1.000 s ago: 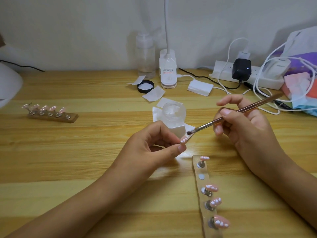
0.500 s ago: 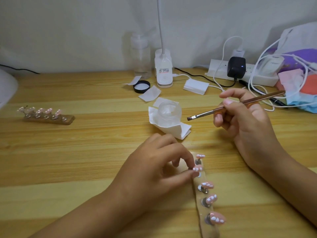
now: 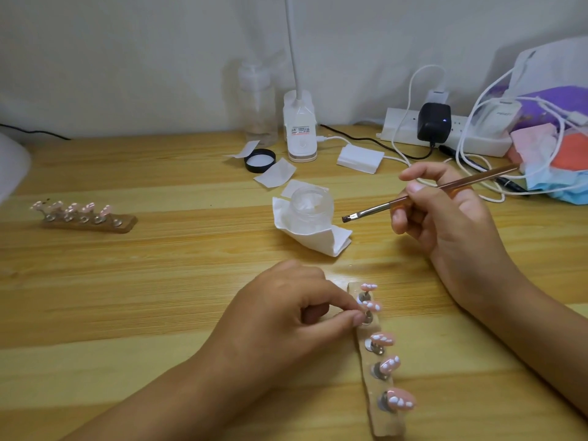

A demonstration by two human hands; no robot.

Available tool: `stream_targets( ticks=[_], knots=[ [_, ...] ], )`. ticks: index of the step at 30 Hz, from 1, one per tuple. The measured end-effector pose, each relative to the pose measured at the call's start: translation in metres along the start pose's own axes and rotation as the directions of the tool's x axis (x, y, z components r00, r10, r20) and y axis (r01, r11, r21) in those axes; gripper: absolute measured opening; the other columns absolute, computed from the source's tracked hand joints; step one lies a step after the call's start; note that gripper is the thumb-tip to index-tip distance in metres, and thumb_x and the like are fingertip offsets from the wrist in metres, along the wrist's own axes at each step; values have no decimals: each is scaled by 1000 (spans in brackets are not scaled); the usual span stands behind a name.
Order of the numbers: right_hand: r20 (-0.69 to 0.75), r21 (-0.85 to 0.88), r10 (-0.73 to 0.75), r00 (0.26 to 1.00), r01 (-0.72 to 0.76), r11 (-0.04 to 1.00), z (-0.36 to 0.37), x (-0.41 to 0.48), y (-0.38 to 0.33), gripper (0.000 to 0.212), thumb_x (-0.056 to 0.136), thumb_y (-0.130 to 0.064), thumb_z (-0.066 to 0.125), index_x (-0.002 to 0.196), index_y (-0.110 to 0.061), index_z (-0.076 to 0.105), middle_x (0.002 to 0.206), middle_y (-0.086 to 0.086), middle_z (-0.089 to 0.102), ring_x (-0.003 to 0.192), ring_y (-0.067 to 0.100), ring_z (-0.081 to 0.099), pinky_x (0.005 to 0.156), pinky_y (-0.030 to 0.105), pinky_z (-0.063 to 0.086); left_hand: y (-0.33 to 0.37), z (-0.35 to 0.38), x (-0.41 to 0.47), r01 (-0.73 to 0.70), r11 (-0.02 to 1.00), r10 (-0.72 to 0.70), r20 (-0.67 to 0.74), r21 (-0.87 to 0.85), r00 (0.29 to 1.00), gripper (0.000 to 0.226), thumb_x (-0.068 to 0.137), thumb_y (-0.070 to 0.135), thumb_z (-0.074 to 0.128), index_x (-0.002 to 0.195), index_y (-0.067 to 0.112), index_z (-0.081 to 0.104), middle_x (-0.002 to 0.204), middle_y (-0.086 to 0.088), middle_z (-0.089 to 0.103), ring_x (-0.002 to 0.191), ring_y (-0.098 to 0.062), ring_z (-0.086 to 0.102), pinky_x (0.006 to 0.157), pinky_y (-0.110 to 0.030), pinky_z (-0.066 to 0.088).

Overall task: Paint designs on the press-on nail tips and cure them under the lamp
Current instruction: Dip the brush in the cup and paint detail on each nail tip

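While the thumb and forefinger of the left hand (image 3: 286, 313) pinch together on the metal peg (image 3: 368, 317) under the second nail tip (image 3: 371, 306), the other fingers curl loosely behind. Whether the peg is seated on its disc or just above it cannot be told, since the fingertips cover the foot. That tip stands on the near holder strip (image 3: 380, 421), which runs from mid-table toward the near edge, right of the left hand. All five pink tips on the strip carry white blobs, so the painting of this set looks largely done.

The right hand (image 3: 445, 224) hovers farther back and to the right, its thumb and fingers closed round the brush (image 3: 413, 198). The bristles point left, in the air and apart from everything, toward the open jar (image 3: 311, 206), which sits on a folded tissue (image 3: 331, 243).

Far to the left a second holder strip (image 3: 86, 222) bears five more pale tips; their designs are too small to read. A white rounded shape (image 3: 9, 167) at the far left edge may be the curing lamp, though I cannot be sure.

As I judge it, neither strip is under any lamp, so curing is left, along with any further brushwork.
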State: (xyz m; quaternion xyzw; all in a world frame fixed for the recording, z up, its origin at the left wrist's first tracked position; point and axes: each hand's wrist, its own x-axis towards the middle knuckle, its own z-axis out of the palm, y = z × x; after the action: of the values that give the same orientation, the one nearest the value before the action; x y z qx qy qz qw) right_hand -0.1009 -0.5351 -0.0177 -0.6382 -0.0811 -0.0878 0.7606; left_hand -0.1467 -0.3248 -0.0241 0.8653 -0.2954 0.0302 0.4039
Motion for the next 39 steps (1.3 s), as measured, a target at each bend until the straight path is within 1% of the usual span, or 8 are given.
stream_targets(
  ticks=[5,16,22,25,30,33,35,39],
  knots=[
    [3,7,5,1000,-5,1000,-1,1,1,8,96,-16,50,100,-20,56,59,-3,59,59,9,57,61,19,49,6,-3,-6,-112,989,103,88,96,991,17,83,47,64,84,33,75,61,15,39,64,-4,41,62,-13,30],
    [39,-75,-15,999,18,997,0,-1,1,17,101,-7,46,99,-20,57,59,-2,60,60,8,58,62,19,50,11,10,-11,-24,998,21,56,50,998,23,83,54,59,85,33,70,64,9,49,64,-4,46,56,-21,37],
    [24,-67,-23,999,25,997,-1,-1,2,15,101,-10,49,99,-22,58,59,-1,60,60,8,58,62,18,49,12,9,-10,155,963,-140,82,-219,987,16,75,42,71,86,31,67,59,15,47,56,-3,44,56,-14,31],
    [7,-64,-32,999,32,997,-1,0,2,9,92,-21,54,94,-26,61,60,-1,61,61,9,59,62,19,49,15,6,-9,108,939,-130,-46,-327,990,9,74,37,70,77,31,64,70,13,49,59,-3,43,58,-10,33],
    [-62,-115,-106,992,98,988,-2,0,2,13,92,-25,52,89,-28,64,73,-3,67,73,11,62,67,22,50,6,-3,-2,116,729,-373,-250,-674,894,12,66,42,70,72,33,64,101,13,59,74,-6,58,68,-16,45],
    [-93,-137,-131,987,118,984,-3,0,2,13,92,-22,51,96,-21,63,80,-3,69,79,12,62,68,22,50,-7,-6,5,159,532,-582,-222,-832,782,6,72,33,72,72,35,66,93,20,68,74,-7,66,64,-23,50],
    [-96,-148,-139,986,124,981,-3,-1,1,18,91,-20,50,101,-19,64,86,-2,70,85,12,62,70,22,50,-12,-6,9,122,390,-628,-167,-913,760,5,89,23,65,84,26,65,88,17,72,82,-17,73,60,-23,55],
    [-86,-230,-189,978,165,959,-1,-5,-1,27,90,-18,51,110,-21,69,98,0,70,91,14,61,77,24,50,-13,-7,10,160,382,-593,-109,-910,797,13,104,25,41,96,25,51,94,13,75,90,-30,74,68,-29,60]
  ],
)
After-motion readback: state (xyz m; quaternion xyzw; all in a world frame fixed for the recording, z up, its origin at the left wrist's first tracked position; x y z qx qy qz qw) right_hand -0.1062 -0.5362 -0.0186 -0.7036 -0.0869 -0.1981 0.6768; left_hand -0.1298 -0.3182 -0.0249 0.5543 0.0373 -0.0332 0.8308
